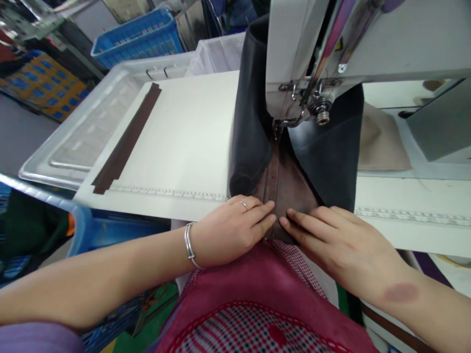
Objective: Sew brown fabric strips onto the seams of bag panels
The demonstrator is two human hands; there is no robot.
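A sewing machine stands over the work, its presser foot down near a brown strip that runs toward me. The strip lies on a leather piece, black on its outer face and brown on the side facing up; black parts of it curl up on both sides. My left hand rests flat on the near left part of the leather, fingers stretched toward the strip. My right hand lies to the right of it, fingers extended on the brown leather. Neither hand grips anything visible.
Several dark brown strips lie stacked on the white table, which has a ruler scale near its front edge. Left of it is a clear plastic tray; behind stands a blue basket. A beige piece lies under the machine arm.
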